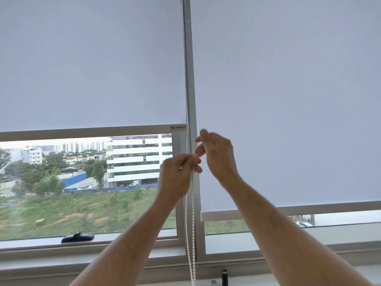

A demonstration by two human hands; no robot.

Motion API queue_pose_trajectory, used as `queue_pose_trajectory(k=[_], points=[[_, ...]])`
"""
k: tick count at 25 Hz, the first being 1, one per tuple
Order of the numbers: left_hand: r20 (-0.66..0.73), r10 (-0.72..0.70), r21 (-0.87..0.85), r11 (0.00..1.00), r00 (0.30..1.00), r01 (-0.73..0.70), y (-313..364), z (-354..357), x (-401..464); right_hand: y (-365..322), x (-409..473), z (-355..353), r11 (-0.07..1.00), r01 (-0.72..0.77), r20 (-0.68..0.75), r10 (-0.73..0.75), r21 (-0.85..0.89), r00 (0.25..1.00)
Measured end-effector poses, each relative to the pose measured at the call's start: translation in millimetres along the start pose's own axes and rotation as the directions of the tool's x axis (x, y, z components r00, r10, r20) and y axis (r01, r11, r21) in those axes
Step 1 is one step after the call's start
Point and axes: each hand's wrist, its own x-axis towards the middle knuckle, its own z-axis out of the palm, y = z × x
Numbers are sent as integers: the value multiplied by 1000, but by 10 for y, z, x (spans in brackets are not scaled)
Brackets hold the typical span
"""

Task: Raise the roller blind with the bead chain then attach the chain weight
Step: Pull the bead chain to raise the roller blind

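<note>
Left blind [90, 65]: white roller blind, bottom bar sat partway up the window, city view showed below it
Right blind [288, 100]: hung lower than the left one, bottom bar near the sill
Bead chain [192, 223]: white, two strands hung down along the frame post [191, 79] between the blinds, ran from the top past the left blind's edge down out of the bottom of the view
Left hand [178, 172]: raised, fingers curled, pinched the bead chain at the post just below the left blind's bar
Right hand [216, 153]: raised just beside the left, blurred, fingers loosely spread near the chain, gripped nothing I could see
Chain weight: couldn't tell which item it was
Sill [134, 237]: dark object [78, 238] lay on the left part
Bottom edge: black cylinder [224, 277] stood upright near the chain's lower end
</note>
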Motion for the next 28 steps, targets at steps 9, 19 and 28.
queue_pose_trajectory(k=[9, 19, 28], points=[[69, 8, 64, 998, 998, -12, -111, -2, -210, -435, 523, 147, 988, -51, 148, 29, 144, 989], [-87, 188, 114, 977, 978, -177, 176, -236, 275, -381, 180, 62, 992, 109, 63, -105, -57, 992], [-27, 66, -150, 986, 997, -69, 758, -85, 729, -118, -282, 103, 997, 73, 91, -77, 39, 993]])
